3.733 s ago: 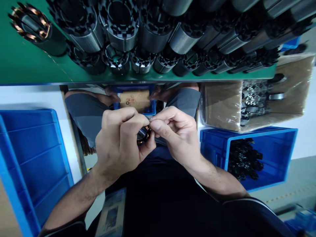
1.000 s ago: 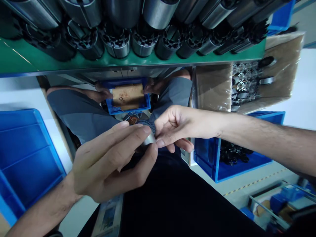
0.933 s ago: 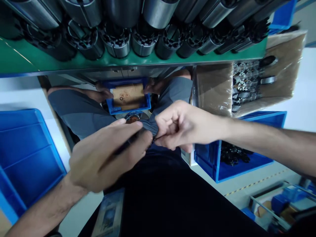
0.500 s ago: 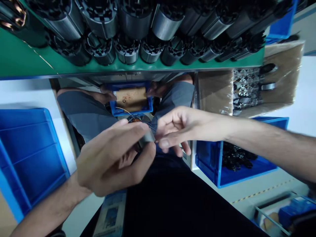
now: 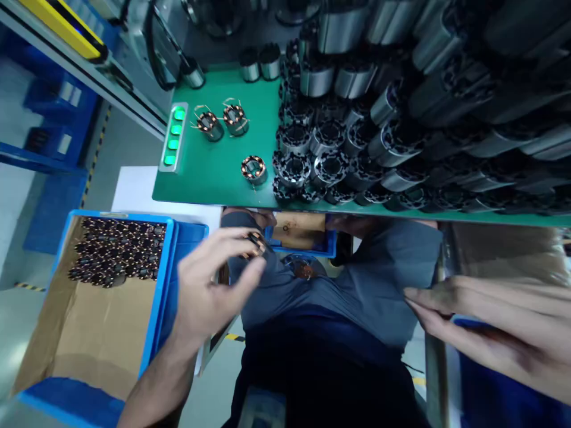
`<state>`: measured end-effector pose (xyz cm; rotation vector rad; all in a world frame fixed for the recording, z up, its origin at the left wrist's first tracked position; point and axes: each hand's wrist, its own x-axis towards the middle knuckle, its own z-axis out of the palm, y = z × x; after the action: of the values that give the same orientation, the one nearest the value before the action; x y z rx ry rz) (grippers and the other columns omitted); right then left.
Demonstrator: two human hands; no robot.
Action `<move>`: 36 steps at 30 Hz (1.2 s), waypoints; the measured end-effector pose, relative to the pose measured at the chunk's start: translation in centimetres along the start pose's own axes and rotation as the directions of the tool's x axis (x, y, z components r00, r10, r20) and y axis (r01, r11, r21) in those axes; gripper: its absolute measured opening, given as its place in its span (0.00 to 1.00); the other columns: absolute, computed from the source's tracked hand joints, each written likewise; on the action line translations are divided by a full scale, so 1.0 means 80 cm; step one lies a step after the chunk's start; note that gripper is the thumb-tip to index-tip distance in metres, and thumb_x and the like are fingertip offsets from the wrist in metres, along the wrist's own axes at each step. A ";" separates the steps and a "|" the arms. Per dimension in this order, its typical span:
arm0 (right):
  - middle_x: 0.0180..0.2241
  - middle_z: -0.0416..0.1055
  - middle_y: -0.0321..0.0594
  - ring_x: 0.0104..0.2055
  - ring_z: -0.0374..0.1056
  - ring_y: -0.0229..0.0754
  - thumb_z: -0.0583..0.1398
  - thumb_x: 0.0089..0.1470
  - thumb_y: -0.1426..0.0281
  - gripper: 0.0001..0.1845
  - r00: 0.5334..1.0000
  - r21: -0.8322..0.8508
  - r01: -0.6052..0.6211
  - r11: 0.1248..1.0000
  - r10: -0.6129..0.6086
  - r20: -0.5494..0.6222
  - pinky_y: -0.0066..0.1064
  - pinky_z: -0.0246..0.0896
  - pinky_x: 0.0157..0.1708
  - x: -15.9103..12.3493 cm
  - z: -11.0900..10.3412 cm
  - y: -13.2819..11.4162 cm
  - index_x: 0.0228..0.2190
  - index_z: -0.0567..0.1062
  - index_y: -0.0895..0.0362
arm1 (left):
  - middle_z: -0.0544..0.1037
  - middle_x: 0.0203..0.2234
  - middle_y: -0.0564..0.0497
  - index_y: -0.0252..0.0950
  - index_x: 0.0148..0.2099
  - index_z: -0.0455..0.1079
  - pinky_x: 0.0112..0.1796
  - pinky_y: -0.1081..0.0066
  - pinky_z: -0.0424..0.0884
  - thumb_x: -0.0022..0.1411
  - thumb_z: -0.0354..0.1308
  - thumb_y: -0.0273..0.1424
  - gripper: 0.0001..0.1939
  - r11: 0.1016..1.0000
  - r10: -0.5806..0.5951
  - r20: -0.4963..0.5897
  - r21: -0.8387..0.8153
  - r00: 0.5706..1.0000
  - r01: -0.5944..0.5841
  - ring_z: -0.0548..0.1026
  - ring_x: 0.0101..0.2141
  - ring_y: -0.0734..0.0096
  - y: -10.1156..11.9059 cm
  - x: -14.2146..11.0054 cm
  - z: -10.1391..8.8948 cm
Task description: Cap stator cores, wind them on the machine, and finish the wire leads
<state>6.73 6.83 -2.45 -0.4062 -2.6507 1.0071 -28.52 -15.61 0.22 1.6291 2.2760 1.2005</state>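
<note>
My left hand is closed around a small motor stator with copper windings, held over my left thigh. The fingers cover most of its body; its copper-wound end shows between thumb and fingertips. Away to the right, over my right leg, is my right hand. Its thumb and fingers are pressed together at the tips, and blur hides anything pinched there. Beyond my left hand, on the green bench top, stand a wound stator and two more with loose wire ends, one of them a stator.
Rows of stator cores crowd the bench's right side. A blue crate at left holds many wound stators on cardboard. A strip of green lights lies at the bench's left end. Between my legs is a blue bin with cardboard.
The view has swung left, bringing in the crate and the bench's left end. My hands, close together around the stator before, are now far apart; the left keeps the stator.
</note>
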 end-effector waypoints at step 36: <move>0.57 0.88 0.43 0.56 0.87 0.46 0.79 0.71 0.53 0.39 0.952 0.880 -0.231 0.415 0.282 0.117 0.33 0.85 0.55 0.098 0.051 -0.088 0.74 0.78 0.49 | 0.93 0.52 0.52 0.49 0.62 0.84 0.46 0.56 0.96 0.66 0.87 0.42 0.27 0.965 0.142 0.060 -0.230 0.988 -0.125 0.95 0.49 0.54 0.053 0.039 0.006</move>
<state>-3.09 2.10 0.57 -0.5576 -1.6158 2.2469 -26.41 -12.21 3.65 1.7310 1.9312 1.3451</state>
